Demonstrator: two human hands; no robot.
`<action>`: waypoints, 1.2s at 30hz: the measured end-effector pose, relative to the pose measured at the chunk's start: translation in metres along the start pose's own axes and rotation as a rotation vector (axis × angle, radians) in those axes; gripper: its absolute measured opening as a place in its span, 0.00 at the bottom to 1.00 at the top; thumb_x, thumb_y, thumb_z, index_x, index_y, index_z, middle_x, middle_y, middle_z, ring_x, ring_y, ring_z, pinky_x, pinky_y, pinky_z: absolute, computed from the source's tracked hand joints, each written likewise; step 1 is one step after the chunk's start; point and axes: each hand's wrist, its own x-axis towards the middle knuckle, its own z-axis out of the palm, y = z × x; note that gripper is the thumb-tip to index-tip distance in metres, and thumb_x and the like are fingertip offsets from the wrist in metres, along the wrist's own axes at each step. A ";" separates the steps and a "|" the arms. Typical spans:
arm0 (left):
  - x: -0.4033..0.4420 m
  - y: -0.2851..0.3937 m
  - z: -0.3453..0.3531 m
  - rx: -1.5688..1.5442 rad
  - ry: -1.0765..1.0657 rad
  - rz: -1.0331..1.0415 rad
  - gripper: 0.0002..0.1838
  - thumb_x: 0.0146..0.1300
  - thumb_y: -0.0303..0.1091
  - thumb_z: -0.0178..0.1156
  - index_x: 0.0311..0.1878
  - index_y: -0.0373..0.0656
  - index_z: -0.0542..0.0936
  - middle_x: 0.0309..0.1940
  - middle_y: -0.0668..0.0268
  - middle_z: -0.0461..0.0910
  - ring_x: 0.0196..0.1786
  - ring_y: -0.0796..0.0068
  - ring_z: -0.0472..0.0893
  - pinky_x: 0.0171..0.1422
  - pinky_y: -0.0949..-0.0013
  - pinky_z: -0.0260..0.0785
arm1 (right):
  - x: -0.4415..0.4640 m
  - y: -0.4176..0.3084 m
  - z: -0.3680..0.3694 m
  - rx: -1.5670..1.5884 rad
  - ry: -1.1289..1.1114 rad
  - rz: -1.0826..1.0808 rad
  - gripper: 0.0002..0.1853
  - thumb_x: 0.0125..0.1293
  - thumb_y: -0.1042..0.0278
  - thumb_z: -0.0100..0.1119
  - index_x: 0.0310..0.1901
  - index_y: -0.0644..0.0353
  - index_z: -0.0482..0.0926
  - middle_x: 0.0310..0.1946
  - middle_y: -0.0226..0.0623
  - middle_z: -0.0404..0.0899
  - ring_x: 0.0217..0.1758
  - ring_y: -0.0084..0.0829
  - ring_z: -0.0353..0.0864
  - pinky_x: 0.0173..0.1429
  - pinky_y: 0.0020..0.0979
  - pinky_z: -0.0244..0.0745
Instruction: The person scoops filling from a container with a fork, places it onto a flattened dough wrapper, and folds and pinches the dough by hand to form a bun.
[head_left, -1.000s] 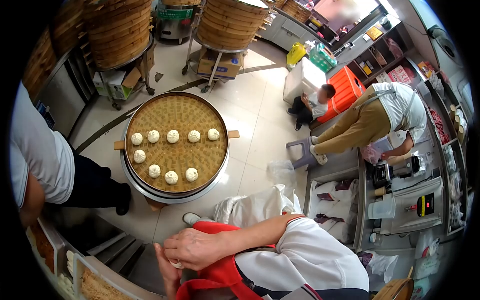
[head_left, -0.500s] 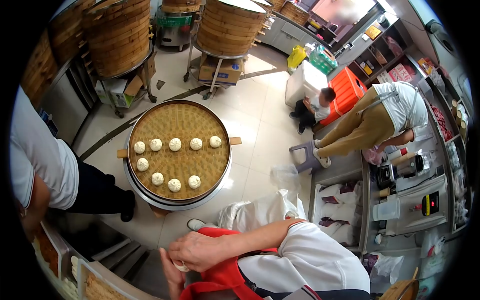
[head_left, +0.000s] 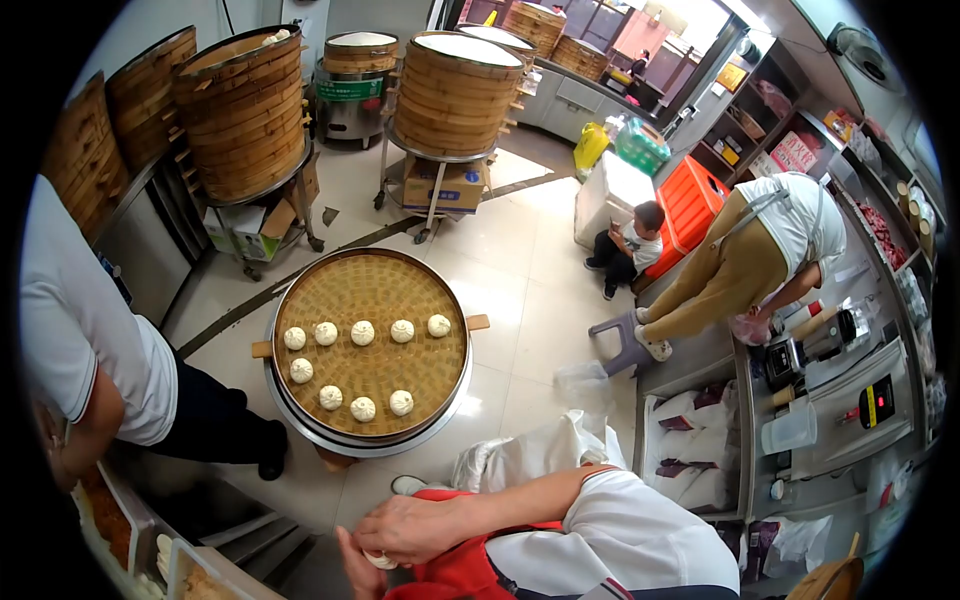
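My right hand (head_left: 408, 524) reaches in from the lower right, fingers curled and pressed on a pale dough bun (head_left: 380, 560). Under and beside it my left hand (head_left: 357, 568) cups the same bun; most of its fingers are hidden or cut off by the frame. Only a small part of the bun shows between the two hands. Beyond them is a round bamboo steamer tray (head_left: 375, 290) with two wooden handles. Several pleated buns (head_left: 363, 332) lie spaced on it in two rows, with one bun at the left between the rows.
Filling tubs (head_left: 190, 575) stand at the lower left, near a co-worker in a white shirt (head_left: 95, 330). Stacked bamboo steamers (head_left: 455, 100) stand on wheeled racks behind. At right, one person bends over a counter and another sits by an orange bin (head_left: 690, 215). A plastic sack (head_left: 540, 450) lies nearby.
The view has tilted up, so the tray and room sit lower in the picture. My hands stay together around the bun, with the right fingers slightly shifted. The buns on the tray are unchanged.
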 end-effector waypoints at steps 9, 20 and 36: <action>0.000 -0.022 -0.040 0.061 0.071 -0.064 0.37 0.78 0.62 0.27 0.62 0.41 0.74 0.55 0.56 0.79 0.56 0.59 0.79 0.62 0.58 0.72 | -0.004 -0.009 -0.012 -0.185 -0.012 -0.113 0.25 0.50 0.63 0.70 0.51 0.59 0.75 0.43 0.40 0.76 0.48 0.42 0.78 0.50 0.42 0.73; -0.009 0.027 0.037 -0.167 0.283 -0.088 0.45 0.73 0.71 0.26 0.69 0.41 0.70 0.65 0.56 0.74 0.67 0.57 0.73 0.73 0.55 0.64 | -0.008 0.004 0.005 -0.125 0.092 -0.049 0.45 0.39 0.57 0.76 0.62 0.63 0.69 0.47 0.44 0.77 0.53 0.45 0.76 0.58 0.42 0.66; 0.007 0.008 0.025 -0.114 0.099 0.020 0.47 0.72 0.73 0.29 0.72 0.38 0.66 0.68 0.57 0.71 0.71 0.59 0.70 0.73 0.56 0.64 | -0.017 0.022 -0.015 -0.070 0.215 0.017 0.22 0.50 0.64 0.68 0.48 0.60 0.79 0.36 0.42 0.82 0.43 0.46 0.82 0.51 0.42 0.75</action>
